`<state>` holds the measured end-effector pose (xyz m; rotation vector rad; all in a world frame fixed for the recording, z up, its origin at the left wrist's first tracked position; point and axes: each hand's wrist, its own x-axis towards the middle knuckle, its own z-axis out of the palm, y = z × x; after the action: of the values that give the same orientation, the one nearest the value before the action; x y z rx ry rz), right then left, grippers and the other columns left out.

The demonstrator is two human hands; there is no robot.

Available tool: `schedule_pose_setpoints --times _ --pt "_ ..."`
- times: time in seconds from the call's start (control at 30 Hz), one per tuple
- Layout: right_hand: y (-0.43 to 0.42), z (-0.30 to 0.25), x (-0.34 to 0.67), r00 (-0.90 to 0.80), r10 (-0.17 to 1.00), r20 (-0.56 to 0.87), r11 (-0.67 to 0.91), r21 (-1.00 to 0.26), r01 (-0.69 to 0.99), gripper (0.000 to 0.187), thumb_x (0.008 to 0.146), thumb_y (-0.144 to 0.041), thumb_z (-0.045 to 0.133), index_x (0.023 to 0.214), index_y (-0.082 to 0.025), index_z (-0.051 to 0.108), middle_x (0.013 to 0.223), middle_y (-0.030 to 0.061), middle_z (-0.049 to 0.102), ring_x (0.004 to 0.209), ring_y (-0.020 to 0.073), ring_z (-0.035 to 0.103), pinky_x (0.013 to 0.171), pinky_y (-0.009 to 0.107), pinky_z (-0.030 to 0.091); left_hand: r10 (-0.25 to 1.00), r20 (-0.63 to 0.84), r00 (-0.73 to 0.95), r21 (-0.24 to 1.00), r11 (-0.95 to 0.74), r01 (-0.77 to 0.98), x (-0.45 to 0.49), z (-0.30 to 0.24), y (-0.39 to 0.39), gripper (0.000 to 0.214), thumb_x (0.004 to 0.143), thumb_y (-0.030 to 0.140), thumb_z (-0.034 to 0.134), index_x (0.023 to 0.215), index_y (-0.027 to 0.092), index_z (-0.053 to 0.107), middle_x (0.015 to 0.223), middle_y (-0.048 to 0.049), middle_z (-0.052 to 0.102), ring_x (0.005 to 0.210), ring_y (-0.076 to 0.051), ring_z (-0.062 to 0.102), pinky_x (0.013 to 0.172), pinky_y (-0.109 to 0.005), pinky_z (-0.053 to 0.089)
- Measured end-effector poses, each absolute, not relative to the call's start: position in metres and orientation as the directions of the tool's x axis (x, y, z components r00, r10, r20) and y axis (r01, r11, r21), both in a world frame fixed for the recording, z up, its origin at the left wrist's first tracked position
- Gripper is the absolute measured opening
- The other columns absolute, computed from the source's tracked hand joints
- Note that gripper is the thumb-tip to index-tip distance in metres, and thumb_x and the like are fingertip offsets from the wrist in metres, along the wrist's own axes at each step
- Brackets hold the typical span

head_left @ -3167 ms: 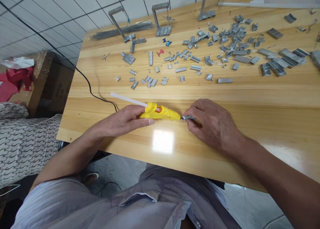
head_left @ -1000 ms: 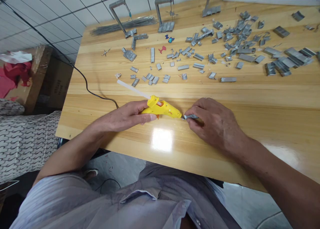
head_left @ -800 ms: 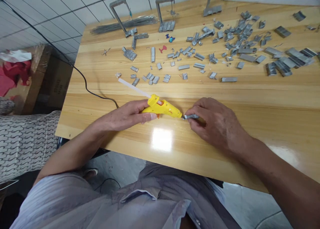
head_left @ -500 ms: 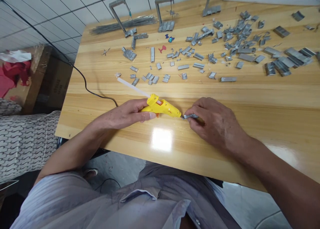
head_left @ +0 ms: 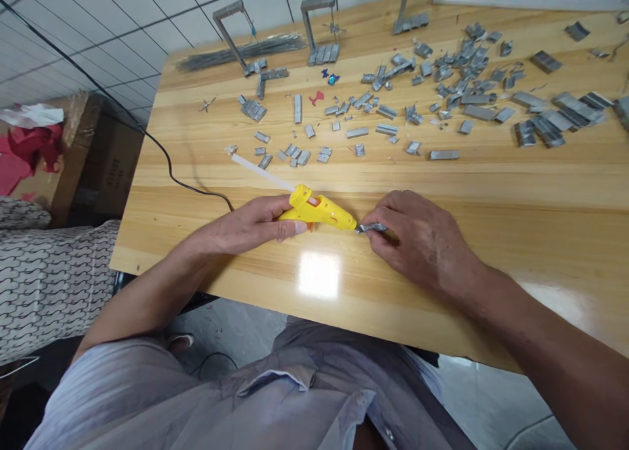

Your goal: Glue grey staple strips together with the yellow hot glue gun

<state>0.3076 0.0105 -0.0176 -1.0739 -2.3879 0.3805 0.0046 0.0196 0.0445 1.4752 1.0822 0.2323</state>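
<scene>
My left hand (head_left: 260, 224) is wrapped round the handle of a yellow hot glue gun (head_left: 329, 215), thumb along its near side by the orange trigger. A white glue stick (head_left: 263, 171) sticks out of the gun's back end. Pinched between the thumb and fingers of my right hand (head_left: 417, 237) is a small silvery-grey piece (head_left: 376, 227), mostly covered by the fingers. The gun's nozzle meets the left end of that piece, or comes very close to it. Both hands are just above the wooden table (head_left: 236, 280).
Many grey metallic-looking pieces (head_left: 476, 63) lie scattered over the table's far side. Two small grey frames (head_left: 322, 34) stand at the back beside a bundle of thin wires (head_left: 275, 44). A black cord (head_left: 170, 162) crosses the left side. A cardboard box (head_left: 78, 149) stands at left.
The view has shifted slightly, so the far pieces appear a little further left and up. Both hands, the glue gun and the small piece hold nearly the same position.
</scene>
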Motion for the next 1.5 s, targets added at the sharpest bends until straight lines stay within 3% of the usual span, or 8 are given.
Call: schedule_pose_setpoints --times 0.3,0.67,1.03,1.5 --pt "0.0099 -0.0184 0.3071 -0.562 0.757 0.333 0.651 -0.444 0.615 0.020 0.091 -0.015 0.059 0.094 -0.023 0.076 0.091 0.0065 0.073 0.086 0.0229 0.067 0.075 0.035 0.049 0.712 -0.481 0.512 0.819 0.155 0.553 0.0038 0.0493 0.0212 0.039 0.097 0.053 0.068 0.115 0.018 0.070 0.084 0.0001 0.061 0.073 -0.012 0.049 0.065 -0.022 0.041" --pt "0.0098 -0.0188 0.3071 -0.552 0.756 0.352 0.654 -0.420 0.629 0.019 0.091 -0.015 0.058 0.093 -0.023 0.076 0.091 0.0061 0.073 0.085 0.0228 0.066 0.073 0.034 0.048 0.727 -0.442 0.526 0.854 0.163 0.494 0.0043 0.0465 0.0204 0.032 0.098 0.047 0.070 0.112 0.018 0.070 0.084 0.0005 0.060 0.072 -0.011 0.047 0.065 -0.022 0.041" --pt "0.0104 -0.0179 0.3072 -0.563 0.761 0.322 0.646 -0.452 0.615 0.019 0.091 -0.014 0.060 0.094 -0.022 0.077 0.093 0.0087 0.074 0.087 0.0241 0.068 0.075 0.036 0.049 0.729 -0.458 0.508 0.832 0.151 0.533 0.0042 0.0515 0.0190 0.039 0.097 0.051 0.070 0.117 0.017 0.070 0.083 0.0012 0.059 0.072 -0.011 0.046 0.065 -0.021 0.040" --pt "0.0103 -0.0193 0.3070 -0.561 0.765 0.317 0.642 -0.452 0.620 0.019 0.090 -0.015 0.059 0.094 -0.023 0.076 0.093 0.0075 0.074 0.088 0.0244 0.067 0.076 0.036 0.050 0.748 -0.438 0.498 0.803 0.076 0.592 0.0055 0.0529 0.0171 0.045 0.098 0.056 0.067 0.123 0.019 0.071 0.088 -0.0001 0.066 0.075 -0.013 0.052 0.071 -0.024 0.044"
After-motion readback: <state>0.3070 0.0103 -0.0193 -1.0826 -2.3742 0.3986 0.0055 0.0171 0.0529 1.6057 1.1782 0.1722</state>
